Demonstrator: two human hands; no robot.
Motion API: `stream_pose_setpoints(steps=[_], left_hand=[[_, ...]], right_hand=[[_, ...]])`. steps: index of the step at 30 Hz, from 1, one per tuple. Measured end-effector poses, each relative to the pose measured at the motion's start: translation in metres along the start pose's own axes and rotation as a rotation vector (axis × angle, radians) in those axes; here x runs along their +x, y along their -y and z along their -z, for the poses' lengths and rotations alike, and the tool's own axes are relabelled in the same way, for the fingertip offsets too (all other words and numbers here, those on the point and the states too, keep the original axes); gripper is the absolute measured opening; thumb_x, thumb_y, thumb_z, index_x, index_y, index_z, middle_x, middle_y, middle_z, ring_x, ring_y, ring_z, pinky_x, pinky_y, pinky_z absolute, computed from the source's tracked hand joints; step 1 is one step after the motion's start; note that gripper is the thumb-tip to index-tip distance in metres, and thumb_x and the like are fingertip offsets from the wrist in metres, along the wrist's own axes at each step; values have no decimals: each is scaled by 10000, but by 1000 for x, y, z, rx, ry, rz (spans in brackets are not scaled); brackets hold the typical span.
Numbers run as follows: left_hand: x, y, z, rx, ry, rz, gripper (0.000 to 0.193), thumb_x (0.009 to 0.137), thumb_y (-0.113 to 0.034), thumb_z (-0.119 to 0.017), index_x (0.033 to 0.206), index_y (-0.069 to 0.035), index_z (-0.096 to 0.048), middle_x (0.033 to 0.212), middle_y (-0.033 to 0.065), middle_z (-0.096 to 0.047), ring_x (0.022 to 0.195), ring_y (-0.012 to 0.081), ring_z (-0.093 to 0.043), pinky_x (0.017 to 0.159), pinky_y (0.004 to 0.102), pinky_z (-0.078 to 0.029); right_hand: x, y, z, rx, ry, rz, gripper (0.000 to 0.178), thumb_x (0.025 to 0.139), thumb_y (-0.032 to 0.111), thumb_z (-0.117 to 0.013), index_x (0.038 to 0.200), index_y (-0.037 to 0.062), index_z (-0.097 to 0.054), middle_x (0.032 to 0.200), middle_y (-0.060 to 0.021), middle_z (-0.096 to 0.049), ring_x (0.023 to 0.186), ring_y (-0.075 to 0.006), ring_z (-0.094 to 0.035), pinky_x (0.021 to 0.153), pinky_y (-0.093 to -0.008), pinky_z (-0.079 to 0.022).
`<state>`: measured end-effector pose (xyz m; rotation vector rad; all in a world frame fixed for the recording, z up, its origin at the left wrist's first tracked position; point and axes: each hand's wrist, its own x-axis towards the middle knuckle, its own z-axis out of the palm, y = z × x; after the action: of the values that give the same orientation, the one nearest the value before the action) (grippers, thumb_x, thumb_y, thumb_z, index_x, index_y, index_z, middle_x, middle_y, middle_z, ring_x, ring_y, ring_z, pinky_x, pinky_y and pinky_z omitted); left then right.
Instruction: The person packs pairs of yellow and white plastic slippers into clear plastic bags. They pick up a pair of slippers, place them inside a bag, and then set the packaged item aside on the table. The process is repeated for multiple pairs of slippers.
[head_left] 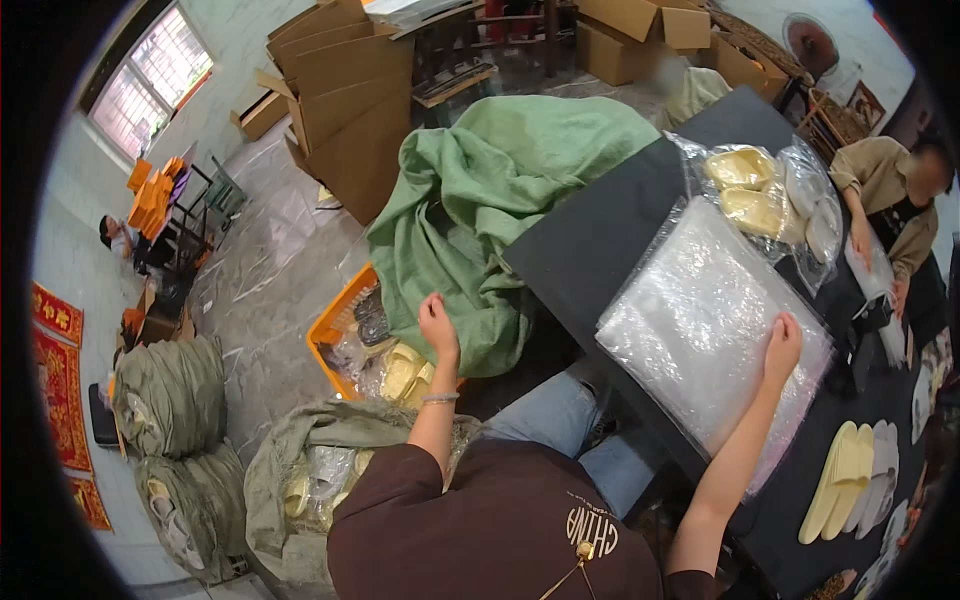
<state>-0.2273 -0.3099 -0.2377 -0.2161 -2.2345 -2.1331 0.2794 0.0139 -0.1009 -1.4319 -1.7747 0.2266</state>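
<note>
My left hand (pixel 437 325) is raised in front of the green woven sack (pixel 545 150), its fingers curled in; what they hold, if anything, does not show. Over on the black table (pixel 585 225), my right hand (pixel 783 350) rests on a stack of clear plastic bags (pixel 680 320), fingers bent and pressed together at the top bag near the stack's right side. Just beyond the stack lie yellow slippers (pixel 745 190) in clear bags, with pale grey slippers (pixel 822 225) bagged beside them. Loose yellow slippers (pixel 842 480) and grey slippers (pixel 876 475) lie at the table's right.
An orange basket (pixel 328 322) with bagged slippers stands on the floor below my left hand. Near it is an open woven sack (pixel 275 455) of slippers. Stuffed sacks (pixel 175 400) line the left wall. Cardboard boxes (pixel 355 110) stand behind. A co-worker (pixel 885 190) handles plastic across the table.
</note>
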Motion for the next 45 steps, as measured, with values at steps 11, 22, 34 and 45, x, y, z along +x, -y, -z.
stream_pose_setpoints(steps=[11,22,34,45], left_hand=[[14,135,30,849,62,-248,432,799,-21,-528,1218,68,-472,1384,301,-347,1204,415,-450,978,438,-401],[28,197,142,873,-57,217,327,802,-172,-618,1052,37,-591,1006,207,-605,967,382,-571,840,458,-450],[121,94,-153,428,1033,-811,426,810,-146,-616,1218,-56,-532,1234,157,-558,1117,297,-542,946,366,-424],[106,147,-176,1106,1445,-629,408,824,-154,-613,1212,-53,-534,1211,143,-571,1097,279,-552,932,367,-435]], right_hand=[[11,-12,-5,5,106,10,266,919,166,-534,1097,1,-642,1194,-109,-602,1117,-228,-550,969,-316,-407],[9,-30,2,-39,133,-18,277,931,172,-517,1115,1,-631,1211,-104,-595,1118,-221,-546,952,-309,-406],[5,-6,-2,-22,64,-41,201,901,112,-532,1021,9,-656,1147,-106,-611,1105,-227,-547,954,-319,-406],[5,48,-12,-13,-22,-38,135,845,75,-551,915,30,-658,1045,-98,-612,1011,-256,-572,891,-340,-442]])
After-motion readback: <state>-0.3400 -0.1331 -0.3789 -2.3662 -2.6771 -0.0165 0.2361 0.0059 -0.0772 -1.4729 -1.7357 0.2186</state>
